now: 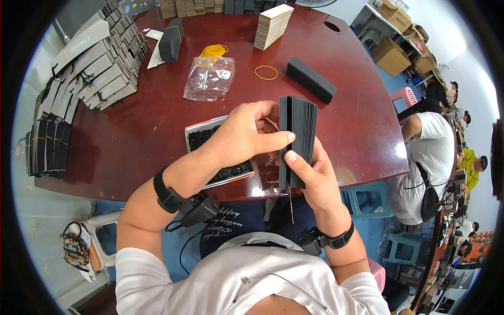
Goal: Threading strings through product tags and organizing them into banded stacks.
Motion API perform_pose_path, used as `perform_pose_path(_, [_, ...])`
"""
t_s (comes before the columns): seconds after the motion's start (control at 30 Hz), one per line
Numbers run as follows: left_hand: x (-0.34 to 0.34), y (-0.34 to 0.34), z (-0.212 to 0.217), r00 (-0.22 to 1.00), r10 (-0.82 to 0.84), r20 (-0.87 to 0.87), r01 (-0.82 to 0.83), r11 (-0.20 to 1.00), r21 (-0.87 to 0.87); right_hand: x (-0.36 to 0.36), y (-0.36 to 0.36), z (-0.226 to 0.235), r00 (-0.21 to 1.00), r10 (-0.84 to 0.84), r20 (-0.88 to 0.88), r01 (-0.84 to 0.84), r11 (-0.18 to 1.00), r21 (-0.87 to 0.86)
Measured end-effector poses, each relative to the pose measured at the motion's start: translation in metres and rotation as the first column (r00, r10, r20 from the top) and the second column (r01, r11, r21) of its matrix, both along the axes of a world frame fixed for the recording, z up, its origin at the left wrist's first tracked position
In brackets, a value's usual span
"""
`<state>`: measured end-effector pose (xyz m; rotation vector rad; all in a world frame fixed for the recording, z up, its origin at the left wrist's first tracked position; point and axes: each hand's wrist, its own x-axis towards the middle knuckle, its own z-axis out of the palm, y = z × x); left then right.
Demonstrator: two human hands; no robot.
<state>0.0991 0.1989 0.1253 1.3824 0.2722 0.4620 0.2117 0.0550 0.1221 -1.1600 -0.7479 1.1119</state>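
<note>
Nearest, at about one o'clock from the person, the right hand (318,176) grips the lower end of a stack of dark cards (305,121), thumb in front, while the left hand (247,128) pinches its nine-o'clock edge, some fingertips hidden. The cards look light and stiff, likely to slip over one another if loosened, so squeezing both long sides near the middle seems surest. Beyond, at twelve o'clock from them, lies a dark block (310,80).
</note>
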Motion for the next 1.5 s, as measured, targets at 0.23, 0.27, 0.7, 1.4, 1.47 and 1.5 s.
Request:
perform_pose_path(0.23, [-0.0001,0.0015,-0.0038,1.000,-0.010,0.001,0.010,1.000,-0.015,-0.0004,0.0014,0.0000,1.000,-0.024,-0.001,0.024,1.000,0.005])
perform_pose_path(0.27, [-0.0005,0.0013,-0.0031,1.000,-0.010,0.001,0.010,1.000,-0.015,-0.0006,0.0014,-0.0001,1.000,-0.024,-0.001,0.024,1.000,0.008])
perform_pose_path(0.7, [-0.0005,-0.0007,-0.0004,1.000,0.006,-0.026,-0.004,0.998,0.059,0.0004,-0.0015,-0.0039,1.000,-0.003,0.011,0.003,1.000,0.012])
perform_pose_path(1.4, [-0.0001,0.0008,-0.0018,1.000,-0.016,-0.013,0.016,1.000,0.020,0.0014,-0.0009,-0.0032,1.000,-0.009,-0.004,0.008,1.000,-0.010])
perform_pose_path(1.47, [0.0003,0.0005,-0.0023,1.000,-0.018,-0.015,0.018,0.998,0.052,0.0013,-0.0011,-0.0039,1.000,-0.006,0.006,0.007,1.000,-0.016])
perform_pose_path(1.5, [0.0001,-0.0001,-0.0015,1.000,-0.009,-0.028,0.011,0.998,0.061,0.0009,-0.0010,-0.0041,1.000,-0.002,0.014,0.002,1.000,-0.022])
